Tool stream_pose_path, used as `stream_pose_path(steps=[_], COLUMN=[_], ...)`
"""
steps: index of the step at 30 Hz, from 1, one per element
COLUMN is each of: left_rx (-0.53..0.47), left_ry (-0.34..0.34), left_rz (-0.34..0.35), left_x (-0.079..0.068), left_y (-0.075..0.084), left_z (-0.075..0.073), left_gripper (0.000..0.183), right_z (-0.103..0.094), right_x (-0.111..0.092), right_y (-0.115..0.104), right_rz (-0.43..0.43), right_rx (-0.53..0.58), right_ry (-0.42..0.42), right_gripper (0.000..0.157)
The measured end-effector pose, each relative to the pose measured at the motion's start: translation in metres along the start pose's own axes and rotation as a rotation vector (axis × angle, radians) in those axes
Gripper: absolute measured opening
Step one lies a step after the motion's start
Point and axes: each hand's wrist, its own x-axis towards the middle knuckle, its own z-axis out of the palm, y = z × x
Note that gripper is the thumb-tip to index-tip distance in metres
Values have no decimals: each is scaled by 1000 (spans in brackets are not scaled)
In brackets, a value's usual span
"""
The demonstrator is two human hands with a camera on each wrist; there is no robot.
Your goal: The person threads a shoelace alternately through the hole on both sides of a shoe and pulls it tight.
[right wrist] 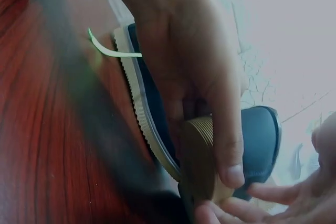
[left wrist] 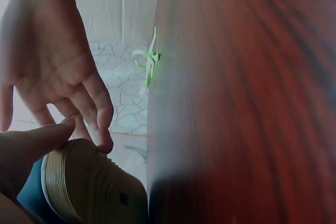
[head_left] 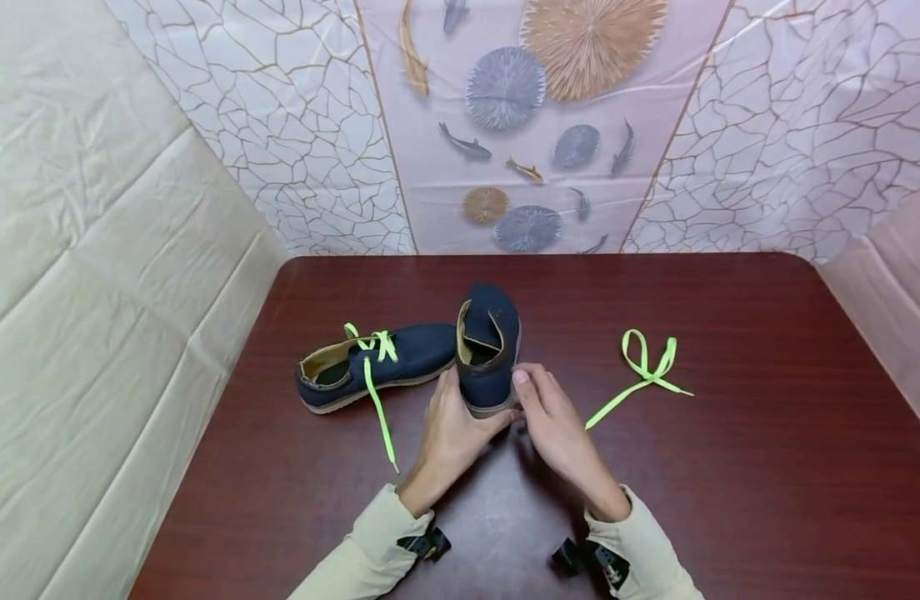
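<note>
A dark blue shoe (head_left: 490,383) with a tan lining is held between both hands, its toe pointing away and its heel toward me. My left hand (head_left: 454,425) grips the heel from the left, its thumb across the edge of the ribbed sole (left wrist: 94,192). From the right, my right hand (head_left: 557,429) holds the heel with thumb and fingertips; the right wrist view shows fingers under the sole. The matching shoe (head_left: 418,354) lies on its sole to the left, toe against the held one, with a neon yellow lace (head_left: 375,400) through its eyelets.
A loose neon yellow lace (head_left: 647,375) lies looped on the dark red wooden table (head_left: 760,433), right of the hands. One lace end of the left shoe trails toward me. Patterned cloth (head_left: 317,167) hangs behind the table.
</note>
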Motion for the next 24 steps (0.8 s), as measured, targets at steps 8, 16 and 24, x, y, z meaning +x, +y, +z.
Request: stream_pose_path(steps=[8,16,24], left_rx=[73,36,-177], left_ry=[4,-86,-228], left_rz=[-116,-80,-20], left_x=[-2,-14,-20], left_y=[-8,-18,-33], left_z=[-22,-48,-71], left_gripper=[67,73,80], right_z=[-5,-23,-46], right_x=[-7,14,36], right_y=[6,43,63], right_rz=[-122,-69,61], right_rx=[-42,-41,89], right_ry=[-149,-156,-247], right_gripper=[41,68,111])
